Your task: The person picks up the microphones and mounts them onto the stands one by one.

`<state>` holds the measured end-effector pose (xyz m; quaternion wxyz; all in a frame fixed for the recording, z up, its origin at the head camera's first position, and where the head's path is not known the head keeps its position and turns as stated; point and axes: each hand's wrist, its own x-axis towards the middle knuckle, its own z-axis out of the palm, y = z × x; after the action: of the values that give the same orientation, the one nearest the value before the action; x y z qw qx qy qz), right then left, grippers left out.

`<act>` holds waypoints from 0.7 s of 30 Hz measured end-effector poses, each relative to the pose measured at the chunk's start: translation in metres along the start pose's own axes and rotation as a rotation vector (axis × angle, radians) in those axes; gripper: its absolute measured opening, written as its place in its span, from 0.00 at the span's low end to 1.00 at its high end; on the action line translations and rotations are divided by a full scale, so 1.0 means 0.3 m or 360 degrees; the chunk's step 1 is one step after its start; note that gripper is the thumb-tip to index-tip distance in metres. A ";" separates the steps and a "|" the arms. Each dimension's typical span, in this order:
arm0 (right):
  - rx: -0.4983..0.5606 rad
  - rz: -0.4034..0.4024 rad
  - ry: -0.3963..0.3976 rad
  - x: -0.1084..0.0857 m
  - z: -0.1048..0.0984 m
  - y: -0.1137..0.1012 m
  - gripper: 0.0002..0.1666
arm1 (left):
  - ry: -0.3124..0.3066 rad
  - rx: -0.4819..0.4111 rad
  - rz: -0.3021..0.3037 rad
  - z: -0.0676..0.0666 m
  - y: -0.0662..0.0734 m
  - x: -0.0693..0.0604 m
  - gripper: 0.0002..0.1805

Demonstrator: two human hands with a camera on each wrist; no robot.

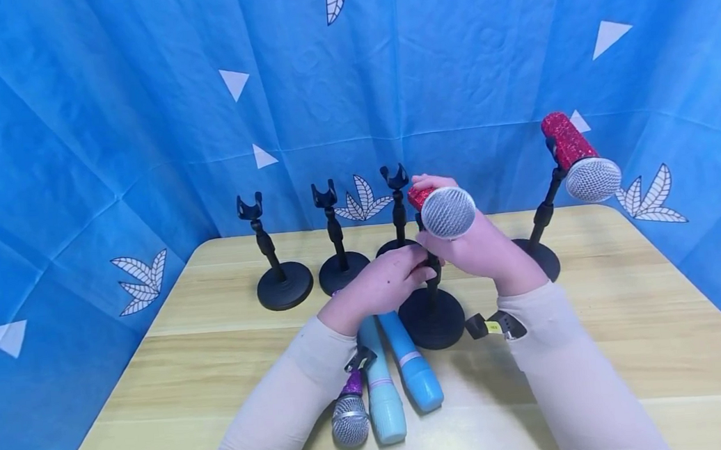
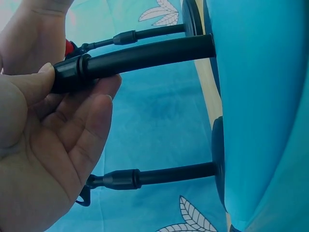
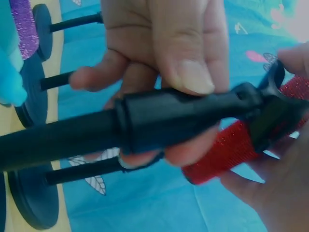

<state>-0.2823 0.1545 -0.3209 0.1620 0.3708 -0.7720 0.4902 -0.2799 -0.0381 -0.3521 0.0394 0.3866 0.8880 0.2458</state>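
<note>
My left hand pinches the collar of a black desktop microphone stand, thumb on one side and fingers on the other. In the right wrist view that collar shows close up. With my right hand I hold a red glittery microphone at the top of the same stand. Its silver mesh head tilts toward me in the head view. The right wrist view shows the red handle lying in the stand's clip. Part of the handle is hidden by the clip and my right hand.
On the wooden table lie a purple microphone, a pale green one and a blue one. Three stands with bare clips, including one, stand behind. At right, another stand carries a red microphone.
</note>
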 end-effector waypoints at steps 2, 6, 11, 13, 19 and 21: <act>-0.0031 0.0015 -0.0070 -0.003 -0.008 0.000 0.47 | -0.0007 0.0016 -0.0017 -0.001 0.001 -0.003 0.14; -0.0160 0.0148 -0.0120 0.000 -0.011 0.007 0.51 | -0.0004 0.0046 -0.0031 -0.001 0.002 -0.007 0.18; -0.0186 0.0268 -0.0052 -0.003 0.010 0.030 0.49 | -0.0004 0.0026 -0.0015 -0.002 0.002 -0.007 0.20; -0.0133 0.0281 0.0016 -0.006 0.025 0.040 0.47 | -0.0002 0.0013 -0.0006 -0.004 0.001 -0.007 0.19; -0.0064 0.0282 0.0180 -0.018 0.063 0.067 0.44 | 0.0001 -0.0016 0.0017 -0.006 -0.009 -0.007 0.18; -0.0072 0.0227 0.0193 -0.019 0.067 0.072 0.42 | 0.0002 -0.0024 0.0028 -0.004 -0.013 -0.005 0.17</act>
<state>-0.2921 0.1444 -0.3476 0.1814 0.2809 -0.7961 0.5045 -0.2817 -0.0420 -0.3532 0.0396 0.3940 0.8827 0.2532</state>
